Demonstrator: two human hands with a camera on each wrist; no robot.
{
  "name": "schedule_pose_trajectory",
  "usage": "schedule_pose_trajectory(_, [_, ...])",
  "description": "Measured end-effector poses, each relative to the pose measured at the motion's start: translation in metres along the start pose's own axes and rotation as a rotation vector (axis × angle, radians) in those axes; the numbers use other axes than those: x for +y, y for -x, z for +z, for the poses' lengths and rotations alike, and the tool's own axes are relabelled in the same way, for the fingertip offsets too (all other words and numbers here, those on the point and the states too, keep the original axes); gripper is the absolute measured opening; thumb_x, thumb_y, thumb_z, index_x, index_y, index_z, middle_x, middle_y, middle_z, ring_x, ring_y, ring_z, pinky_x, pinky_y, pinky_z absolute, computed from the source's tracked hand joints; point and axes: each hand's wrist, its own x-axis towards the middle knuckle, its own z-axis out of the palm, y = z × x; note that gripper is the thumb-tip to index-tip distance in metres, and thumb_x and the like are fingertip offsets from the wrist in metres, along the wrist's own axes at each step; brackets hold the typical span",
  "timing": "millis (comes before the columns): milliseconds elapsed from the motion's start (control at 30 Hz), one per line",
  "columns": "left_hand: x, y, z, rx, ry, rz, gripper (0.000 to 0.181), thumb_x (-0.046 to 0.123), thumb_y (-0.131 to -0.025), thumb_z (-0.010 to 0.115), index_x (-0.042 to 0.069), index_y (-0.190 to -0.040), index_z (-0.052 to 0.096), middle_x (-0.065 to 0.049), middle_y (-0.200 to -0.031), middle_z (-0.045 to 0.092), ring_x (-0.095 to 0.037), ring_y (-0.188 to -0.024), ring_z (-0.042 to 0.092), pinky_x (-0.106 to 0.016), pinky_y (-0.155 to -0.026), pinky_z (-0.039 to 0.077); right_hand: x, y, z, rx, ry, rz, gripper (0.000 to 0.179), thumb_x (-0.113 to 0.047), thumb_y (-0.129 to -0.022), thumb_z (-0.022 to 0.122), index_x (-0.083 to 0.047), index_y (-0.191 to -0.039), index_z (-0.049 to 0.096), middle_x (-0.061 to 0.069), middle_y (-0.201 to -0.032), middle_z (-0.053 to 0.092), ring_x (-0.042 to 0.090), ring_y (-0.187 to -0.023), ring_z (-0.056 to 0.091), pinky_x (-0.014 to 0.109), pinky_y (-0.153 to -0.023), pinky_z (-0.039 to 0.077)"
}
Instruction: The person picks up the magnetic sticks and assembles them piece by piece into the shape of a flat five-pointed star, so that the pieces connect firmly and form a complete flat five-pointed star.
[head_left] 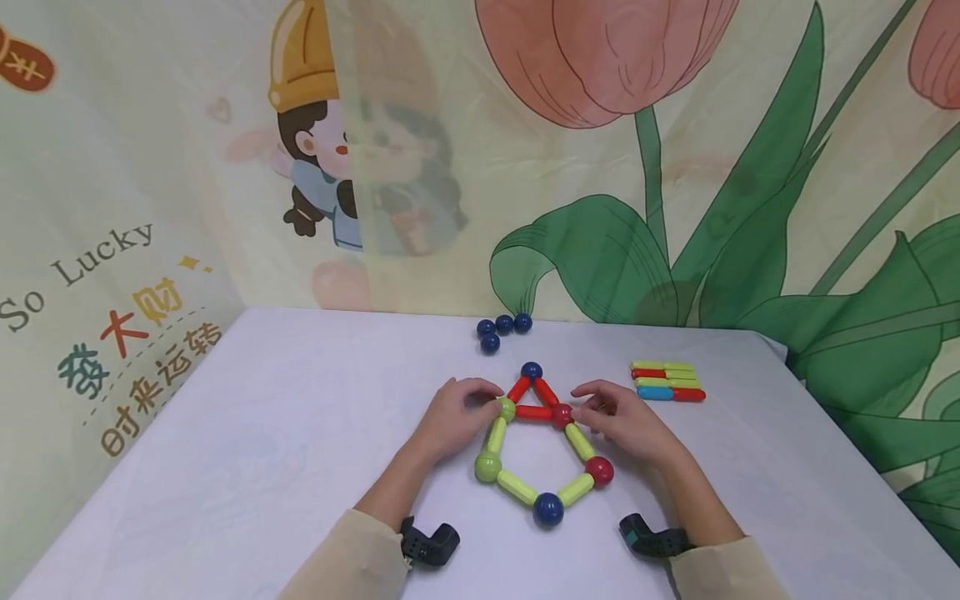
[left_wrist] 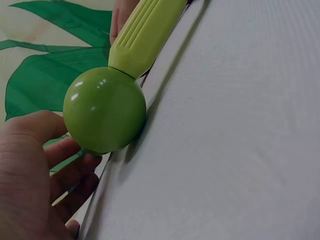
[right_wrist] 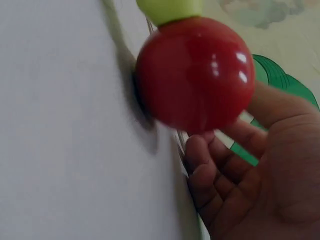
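Observation:
Magnetic sticks and balls form a house-like outline lying flat on the white table. My left hand point(head_left: 459, 415) pinches the upper green ball point(head_left: 507, 409) between thumb and forefinger. Across from it, my right hand point(head_left: 625, 418) has its thumb tip at the upper red ball point(head_left: 562, 415), forefinger held a little above. Red sticks point(head_left: 534, 412) make a triangle up to a blue ball point(head_left: 531, 371). Yellow-green sticks point(head_left: 517, 487) run below to a lower green ball point(left_wrist: 105, 110), a lower red ball point(right_wrist: 195, 75) and a front blue ball point(head_left: 548, 509). The wrist views hide both fingertips behind the lower balls.
Several loose blue balls point(head_left: 504, 325) sit at the table's back edge. To the right lies a row of spare sticks point(head_left: 667, 382) in yellow-green, red and blue. A printed cloth point(head_left: 420, 283) hangs behind the table point(head_left: 300, 433). Each wrist wears a black camera point(head_left: 431, 543).

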Motion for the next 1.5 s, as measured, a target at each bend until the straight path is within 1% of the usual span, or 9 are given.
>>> schedule_pose_trajectory(267, [0.004, -0.002, 0.0, -0.02, -0.035, 0.003, 0.022, 0.023, -0.095, 0.071, 0.015, -0.115, 0.077, 0.0, -0.11, 0.076, -0.024, -0.117, 0.067, -0.057, -0.128, 0.016, 0.003, 0.015, -0.036, -0.381, -0.015, -0.005, 0.035, -0.02, -0.082, 0.082, -0.004, -0.107, 0.063, 0.009, -0.1, 0.067, 0.024, -0.088, 0.061, 0.033, -0.077, 0.054])
schedule_pose_trajectory(367, [0.006, -0.002, -0.002, -0.026, -0.032, -0.012, 0.022, 0.023, -0.095, 0.071, 0.015, -0.115, 0.076, 0.0, -0.111, 0.076, -0.024, -0.117, 0.067, -0.056, -0.129, 0.016, 0.002, 0.018, -0.041, -0.46, -0.035, -0.015, 0.035, -0.016, -0.081, 0.084, -0.003, -0.105, 0.062, 0.009, -0.098, 0.067, 0.024, -0.084, 0.061, 0.031, -0.076, 0.054])
schedule_pose_trajectory(667, [0.001, -0.001, -0.004, -0.017, -0.034, -0.013, 0.02, 0.023, -0.094, 0.073, 0.016, -0.113, 0.077, 0.001, -0.107, 0.076, -0.024, -0.116, 0.067, -0.056, -0.129, 0.016, -0.001, 0.015, -0.036, -0.463, 0.016, -0.05, 0.035, -0.02, -0.08, 0.086, -0.005, -0.099, 0.061, 0.008, -0.093, 0.067, 0.025, -0.088, 0.061, 0.031, -0.074, 0.054])
schedule_pose_trajectory(1000, [0.003, -0.001, -0.006, -0.01, -0.02, -0.01, 0.019, 0.022, -0.094, 0.073, 0.015, -0.111, 0.077, 0.001, -0.105, 0.077, -0.025, -0.114, 0.068, -0.057, -0.128, 0.016, -0.005, 0.014, -0.034, -0.46, -0.022, -0.035, 0.034, -0.019, -0.081, 0.086, -0.005, -0.101, 0.061, 0.007, -0.094, 0.066, 0.024, -0.088, 0.06, 0.032, -0.074, 0.053])
schedule_pose_trajectory(1067, [0.004, -0.001, -0.006, -0.012, -0.016, -0.01, 0.019, 0.022, -0.094, 0.073, 0.016, -0.112, 0.077, 0.001, -0.106, 0.076, -0.024, -0.113, 0.068, -0.057, -0.128, 0.016, -0.002, 0.014, -0.036, -0.429, -0.031, -0.027, 0.033, -0.022, -0.084, 0.083, -0.005, -0.103, 0.062, 0.008, -0.094, 0.066, 0.024, -0.088, 0.061, 0.032, -0.075, 0.054])
schedule_pose_trajectory(1133, [0.004, -0.002, -0.005, -0.016, -0.018, -0.01, 0.02, 0.022, -0.094, 0.073, 0.016, -0.113, 0.077, 0.001, -0.107, 0.076, -0.023, -0.113, 0.068, -0.057, -0.128, 0.016, 0.002, 0.014, -0.04, -0.337, -0.041, -0.016, 0.033, -0.027, -0.087, 0.079, -0.006, -0.106, 0.062, 0.009, -0.094, 0.066, 0.024, -0.086, 0.062, 0.032, -0.074, 0.055])
schedule_pose_trajectory(1233, [0.004, -0.003, -0.004, -0.019, -0.016, -0.016, 0.021, 0.023, -0.094, 0.073, 0.017, -0.114, 0.077, 0.001, -0.108, 0.076, -0.023, -0.112, 0.067, -0.056, -0.129, 0.015, 0.012, 0.013, -0.046, -0.072, -0.063, -0.001, 0.034, -0.033, -0.095, 0.072, -0.006, -0.112, 0.061, 0.011, -0.094, 0.064, 0.024, -0.083, 0.06, 0.031, -0.071, 0.055])
schedule_pose_trajectory(1367, [0.001, -0.003, -0.002, -0.015, -0.013, -0.019, 0.021, 0.023, -0.094, 0.073, 0.016, -0.113, 0.077, 0.001, -0.107, 0.076, -0.023, -0.113, 0.068, -0.055, -0.129, 0.015, 0.022, 0.013, -0.051, 0.296, -0.033, 0.035, 0.039, -0.033, -0.1, 0.067, -0.005, -0.125, 0.06, 0.017, -0.114, 0.063, 0.027, -0.093, 0.06, 0.024, -0.069, 0.054])
schedule_pose_trajectory(1500, [-0.001, -0.002, 0.0, -0.015, -0.012, -0.02, 0.021, 0.024, -0.094, 0.073, 0.016, -0.113, 0.077, 0.001, -0.107, 0.076, -0.024, -0.115, 0.068, -0.056, -0.129, 0.015, 0.031, 0.014, -0.052, 0.425, 0.08, 0.08, 0.041, -0.019, -0.1, 0.067, -0.002, -0.136, 0.057, 0.025, -0.136, 0.056, 0.036, -0.11, 0.057, 0.024, -0.075, 0.056])
